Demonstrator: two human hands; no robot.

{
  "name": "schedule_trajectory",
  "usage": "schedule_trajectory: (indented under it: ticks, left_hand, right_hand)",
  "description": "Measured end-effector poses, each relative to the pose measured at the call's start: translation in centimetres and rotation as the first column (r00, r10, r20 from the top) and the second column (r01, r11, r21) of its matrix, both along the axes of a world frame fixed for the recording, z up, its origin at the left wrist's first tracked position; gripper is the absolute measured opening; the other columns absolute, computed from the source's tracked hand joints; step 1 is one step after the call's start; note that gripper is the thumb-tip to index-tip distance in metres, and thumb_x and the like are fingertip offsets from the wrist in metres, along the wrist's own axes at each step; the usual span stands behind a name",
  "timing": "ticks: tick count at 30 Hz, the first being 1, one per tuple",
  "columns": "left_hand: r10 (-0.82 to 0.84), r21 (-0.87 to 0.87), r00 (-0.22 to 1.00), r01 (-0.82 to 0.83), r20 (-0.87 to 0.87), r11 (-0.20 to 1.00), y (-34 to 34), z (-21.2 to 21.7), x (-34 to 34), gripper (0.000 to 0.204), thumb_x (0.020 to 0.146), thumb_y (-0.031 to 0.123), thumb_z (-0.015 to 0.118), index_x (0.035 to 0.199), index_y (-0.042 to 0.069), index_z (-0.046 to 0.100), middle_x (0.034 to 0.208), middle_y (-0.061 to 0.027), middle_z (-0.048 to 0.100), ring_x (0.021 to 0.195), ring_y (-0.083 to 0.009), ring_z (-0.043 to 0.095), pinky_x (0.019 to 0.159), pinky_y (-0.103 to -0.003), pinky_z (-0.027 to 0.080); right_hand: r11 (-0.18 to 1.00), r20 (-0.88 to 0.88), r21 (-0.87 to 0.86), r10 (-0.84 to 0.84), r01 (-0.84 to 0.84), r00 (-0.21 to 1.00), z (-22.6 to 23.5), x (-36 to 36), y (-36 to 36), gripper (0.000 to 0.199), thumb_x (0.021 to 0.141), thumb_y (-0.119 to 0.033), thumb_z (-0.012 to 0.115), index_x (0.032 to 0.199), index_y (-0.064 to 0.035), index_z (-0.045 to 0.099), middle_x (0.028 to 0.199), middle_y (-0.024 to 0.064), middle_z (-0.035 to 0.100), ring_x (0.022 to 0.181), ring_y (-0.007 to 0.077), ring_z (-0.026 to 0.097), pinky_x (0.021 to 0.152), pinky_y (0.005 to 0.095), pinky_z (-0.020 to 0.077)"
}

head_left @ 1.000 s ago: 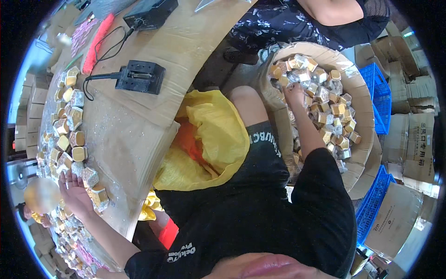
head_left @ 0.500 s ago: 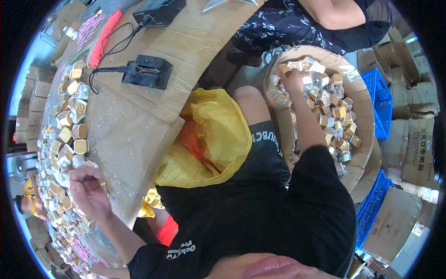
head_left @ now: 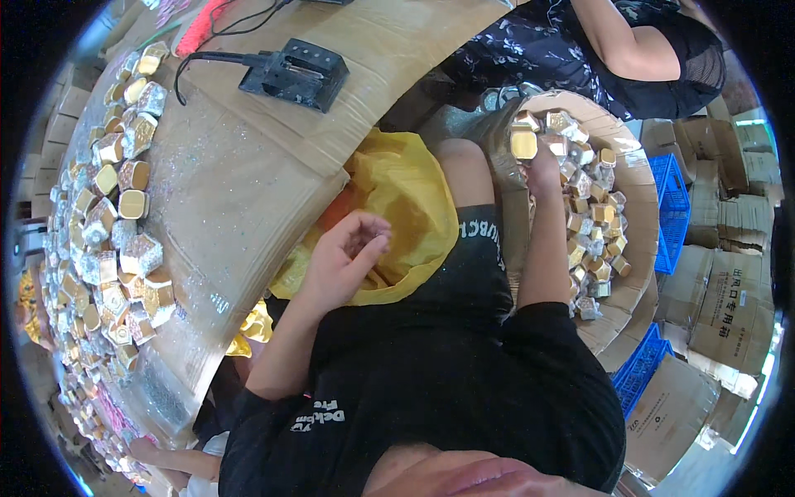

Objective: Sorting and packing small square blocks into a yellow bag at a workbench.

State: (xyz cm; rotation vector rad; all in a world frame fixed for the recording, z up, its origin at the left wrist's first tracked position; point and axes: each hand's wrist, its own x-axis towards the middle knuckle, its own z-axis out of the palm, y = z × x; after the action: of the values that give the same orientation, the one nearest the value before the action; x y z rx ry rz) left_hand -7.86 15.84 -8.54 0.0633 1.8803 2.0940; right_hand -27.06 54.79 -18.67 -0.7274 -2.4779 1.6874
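Observation:
My left hand hovers over the mouth of a yellow woven bag on my lap. Its fingers are loosely curled, with the thumb apart and nothing visible between them. Something orange-red shows inside the bag. At the left rim of a round cardboard bin, my right hand is closed on a small gold-and-glitter box with cut corners. I cannot tell whether it grips one piece or more. Many similar small boxes in gold and silver fill the bin below that hand.
Heaped small boxes line the left of the cardboard-covered table. A black corded device sits farther back, beside a pink-red strip. Blue crates and cartons stand right. Another person's arm is at the far side.
My left hand has moved right, from the heap on the table to above the yellow bag. My right hand has raised a gold box toward the bin's rim. The whole view has shifted.

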Motion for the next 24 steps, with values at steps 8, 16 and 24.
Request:
schedule_trajectory:
  ticks: [8,16,24]
  left_hand:
    - [0.036,-0.133,0.993,-0.020,0.116,0.991,-3.2,-1.2,0.4,0.018,0.099,0.009,0.056,0.114,0.000,0.058,0.106,-0.0062,0.063,0.100,-0.0138,0.060,0.090,-0.030,0.050]
    - [0.029,-0.119,0.999,-0.026,0.019,0.993,-1.5,0.3,-1.2,0.026,0.096,0.011,0.062,0.118,0.000,0.056,0.109,-0.0053,0.061,0.103,-0.0127,0.058,0.091,-0.029,0.049]
    - [0.178,-0.271,0.974,-0.211,-0.141,0.939,-1.3,0.2,-0.7,0.057,0.082,0.026,0.080,0.126,0.003,0.051,0.103,-0.0113,0.063,0.095,-0.0183,0.062,0.084,-0.033,0.050]
  right_hand:
    - [0.881,-0.089,-0.473,-0.030,-0.016,0.996,1.4,1.6,-0.3,0.035,0.099,-0.028,0.056,0.120,0.0002,0.063,0.109,0.0087,0.067,0.092,0.0179,0.065,0.077,0.0340,0.0518]
    - [0.988,-0.230,-0.067,0.124,-0.143,0.965,11.2,4.5,-8.3,0.037,0.101,-0.025,0.056,0.118,0.0068,0.064,0.104,0.0098,0.069,0.091,0.0131,0.063,0.080,0.0262,0.0500]
    - [0.793,-0.460,-0.109,0.494,-0.599,0.738,8.3,13.4,-23.5,0.031,0.094,-0.016,0.067,0.119,0.0015,0.059,0.106,0.0084,0.064,0.094,0.0149,0.060,0.084,0.0296,0.0496]
